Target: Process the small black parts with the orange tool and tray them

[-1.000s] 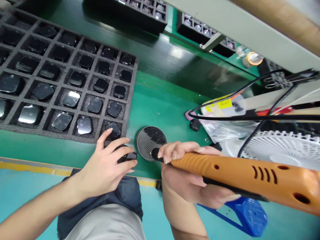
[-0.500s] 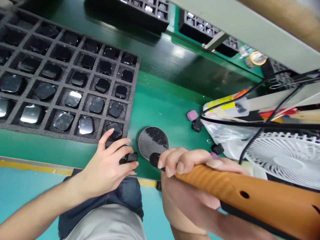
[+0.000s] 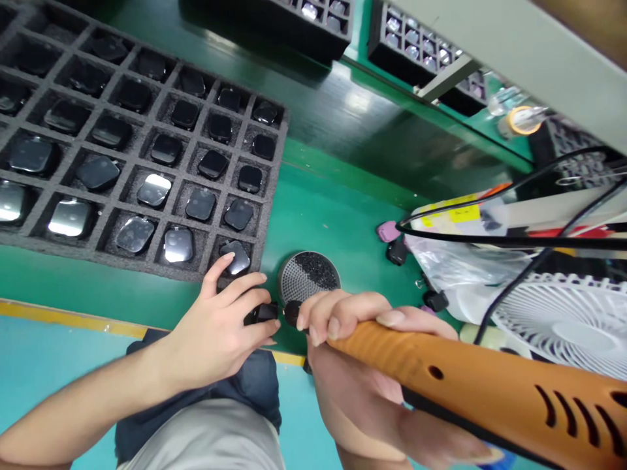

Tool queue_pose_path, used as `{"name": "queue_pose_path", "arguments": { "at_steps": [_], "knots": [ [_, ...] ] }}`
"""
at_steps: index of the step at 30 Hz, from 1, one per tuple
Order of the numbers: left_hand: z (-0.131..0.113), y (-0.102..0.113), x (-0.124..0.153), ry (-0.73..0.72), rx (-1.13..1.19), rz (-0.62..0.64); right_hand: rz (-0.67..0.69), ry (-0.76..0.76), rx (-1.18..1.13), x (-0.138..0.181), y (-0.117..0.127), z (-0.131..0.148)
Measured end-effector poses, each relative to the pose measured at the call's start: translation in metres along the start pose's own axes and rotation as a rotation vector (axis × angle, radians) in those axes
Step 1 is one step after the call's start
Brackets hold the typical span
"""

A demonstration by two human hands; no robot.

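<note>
My left hand (image 3: 223,333) is closed on a small black square case (image 3: 266,313), held at the fingertips near the table's front edge. One finger reaches over the lower right corner of the foam tray (image 3: 112,258), beside a dark watch-like piece (image 3: 237,258). My right hand (image 3: 350,320) wraps round the grip of an orange electric screwdriver (image 3: 470,375). The tool's black nose (image 3: 292,313) points at the black case; its tip is hidden. Just behind them sits a round dish (image 3: 294,277) with a dotted bottom and small black bits in it.
A white fan (image 3: 573,333) stands at the right, with black cables (image 3: 539,241) crossing above it. Purple (image 3: 388,231) and black blocks (image 3: 396,252) lie near a plastic bag (image 3: 465,264). More foam trays (image 3: 313,39) stand at the back under a shelf.
The screwdriver's nose has moved left, closer to the black case in my left hand. The view has shifted slightly, so the tray and dish appear further right.
</note>
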State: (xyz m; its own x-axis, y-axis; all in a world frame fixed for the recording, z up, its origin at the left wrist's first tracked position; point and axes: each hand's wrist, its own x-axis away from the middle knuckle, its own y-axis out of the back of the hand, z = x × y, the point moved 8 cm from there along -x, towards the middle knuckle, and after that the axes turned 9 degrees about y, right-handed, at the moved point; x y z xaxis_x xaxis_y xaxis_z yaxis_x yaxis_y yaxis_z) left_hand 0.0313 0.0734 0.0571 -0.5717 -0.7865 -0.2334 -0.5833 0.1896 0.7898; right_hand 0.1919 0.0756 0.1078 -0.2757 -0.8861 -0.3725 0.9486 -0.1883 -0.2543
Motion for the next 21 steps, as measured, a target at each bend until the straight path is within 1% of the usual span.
{"name": "queue_pose_path", "arguments": {
  "at_steps": [7, 10, 15, 18, 21],
  "knots": [
    [0.001, 0.000, 0.000, -0.001, 0.002, 0.007, 0.021, 0.000, -0.011, 0.001, 0.005, 0.004],
    [0.001, 0.000, 0.000, -0.003, -0.001, 0.000, -0.003, 0.008, -0.020, 0.000, 0.005, 0.001],
    [0.001, 0.000, 0.000, 0.001, 0.003, 0.011, -0.005, 0.007, -0.001, 0.001, 0.006, -0.004],
    [0.002, 0.000, -0.001, 0.028, 0.032, 0.031, -0.019, 0.018, -0.006, 0.003, 0.011, 0.001],
    [0.006, 0.001, -0.003, 0.079, 0.114, 0.034, -0.040, 0.018, -0.006, 0.005, 0.017, 0.011]
  ]
}}
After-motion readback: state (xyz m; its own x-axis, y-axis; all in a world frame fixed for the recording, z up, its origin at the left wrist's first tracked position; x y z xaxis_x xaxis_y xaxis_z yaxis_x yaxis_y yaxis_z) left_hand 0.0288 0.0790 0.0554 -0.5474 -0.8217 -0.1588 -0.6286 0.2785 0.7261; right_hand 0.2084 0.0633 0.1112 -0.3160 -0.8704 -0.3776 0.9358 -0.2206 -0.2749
